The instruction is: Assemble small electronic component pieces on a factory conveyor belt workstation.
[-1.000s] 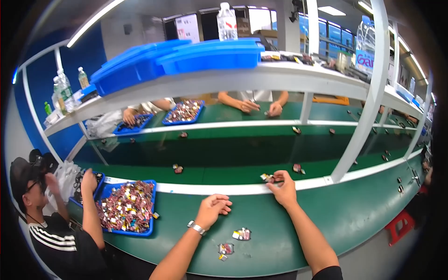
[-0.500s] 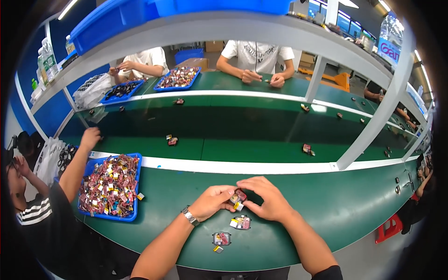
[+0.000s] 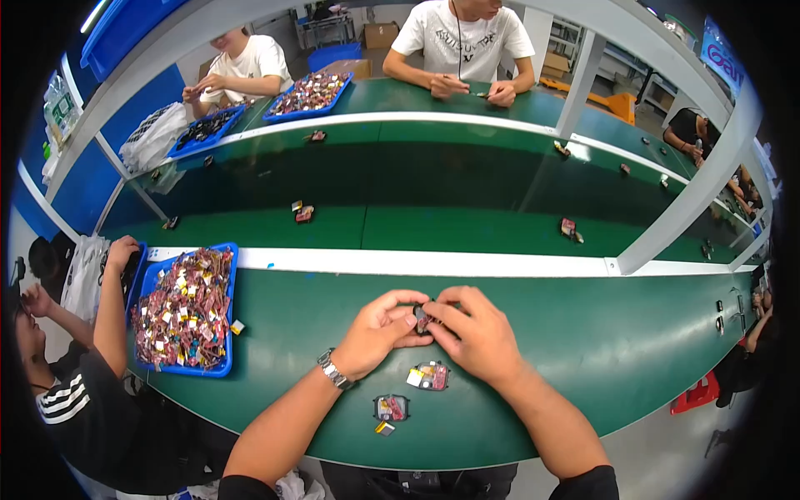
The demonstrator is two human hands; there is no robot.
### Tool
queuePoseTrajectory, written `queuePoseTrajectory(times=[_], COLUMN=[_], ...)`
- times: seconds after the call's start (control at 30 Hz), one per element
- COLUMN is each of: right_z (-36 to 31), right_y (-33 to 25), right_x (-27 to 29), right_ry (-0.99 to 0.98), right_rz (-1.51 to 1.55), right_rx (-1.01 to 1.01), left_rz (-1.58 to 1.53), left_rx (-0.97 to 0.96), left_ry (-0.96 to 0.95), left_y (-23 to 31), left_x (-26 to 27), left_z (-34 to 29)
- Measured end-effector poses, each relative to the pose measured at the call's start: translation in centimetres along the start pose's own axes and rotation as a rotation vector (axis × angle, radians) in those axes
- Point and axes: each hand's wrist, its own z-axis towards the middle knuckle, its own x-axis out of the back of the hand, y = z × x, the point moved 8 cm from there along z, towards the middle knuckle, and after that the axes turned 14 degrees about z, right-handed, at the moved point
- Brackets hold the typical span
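Observation:
Both of my hands meet over the green bench, around a small black watch-like case with a red circuit board (image 3: 423,320). My left hand (image 3: 379,335), with a metal watch on its wrist, pinches the case from the left. From the right, the fingers of my right hand (image 3: 477,335) close on it, partly hiding it. Just below my hands lies an open case with a red board and a yellow-and-white battery piece (image 3: 428,376). Farther down and to the left rests another open case (image 3: 391,407), a small battery (image 3: 384,428) beside it.
A blue tray (image 3: 231,312) heaped with red boards stands on the left, near a co-worker's arm (image 3: 111,304). Beyond a white rail (image 3: 400,262) a green belt (image 3: 450,229) carries scattered cases. A white post (image 3: 698,158) rises at right. Other people sit across.
My right hand's fingers have closed in on the case, which now shows its dark frame. The co-worker's hand at left has drawn back from the belt. The view has tilted up slightly.

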Motion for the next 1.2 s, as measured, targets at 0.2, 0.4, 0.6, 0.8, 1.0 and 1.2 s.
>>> queuePoseTrajectory(times=[0.2,0.4,0.6,0.8,1.0,1.2], right_z=[-0.1,0.0,-0.4,-0.6,-1.0,-1.2], right_y=[1.0,1.2,1.5,0.9,1.5,1.2], right_x=[0.1,-0.1,-0.7,-0.1,-0.9,-0.9], right_ry=[-0.117,-0.144,-0.071,-0.117,-0.162,-0.021], right_rz=[0.073,0.143,0.232,0.264,0.307,0.190], right_rx=[-0.017,-0.007,-0.089,-0.093,-0.117,-0.090], left_rz=[0.063,0.063,0.109,0.105,0.155,0.131], left_rx=[0.019,-0.014,-0.095,-0.059,-0.054,-0.080], left_ry=[0.002,-0.006,-0.087,-0.093,-0.014,-0.009], left_y=[0.1,0.4,0.5,0.5,0.1,0.3], left_x=[-0.4,-0.5,-0.6,-1.1,-0.9,-0.7], left_z=[-0.2,-0.2,-0.4,-0.5,-0.5,-0.4])
